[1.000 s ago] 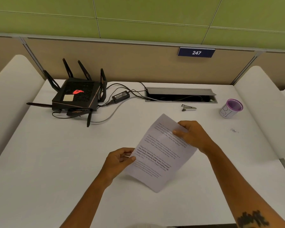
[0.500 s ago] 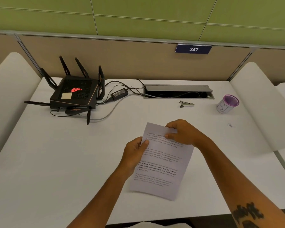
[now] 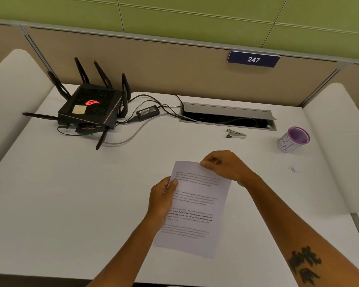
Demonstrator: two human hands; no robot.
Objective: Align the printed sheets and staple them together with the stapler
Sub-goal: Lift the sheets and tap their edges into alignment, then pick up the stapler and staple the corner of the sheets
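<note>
The printed sheets (image 3: pixel 197 208) are a white stack with black text, held just above the white desk (image 3: pixel 71 204) in front of me. My left hand (image 3: pixel 162 195) pinches their left edge near the top, thumb on the page. My right hand (image 3: pixel 222 164) grips the top right corner. The sheets look stacked squarely; I cannot tell how many there are. A small grey stapler (image 3: pixel 236 134) lies on the desk beyond the sheets, in front of the cable hatch, apart from both hands.
A black router (image 3: pixel 91 108) with antennas sits at the back left, its power adapter (image 3: pixel 148 111) and cables running to an open cable hatch (image 3: pixel 226 117). A purple-rimmed cup (image 3: pixel 293 139) stands at the right. White side dividers flank the desk.
The sheets have turned from tilted to nearly upright on the page axis. My left hand slid from the lower left edge up to the upper left edge; my right hand kept the top corner.
</note>
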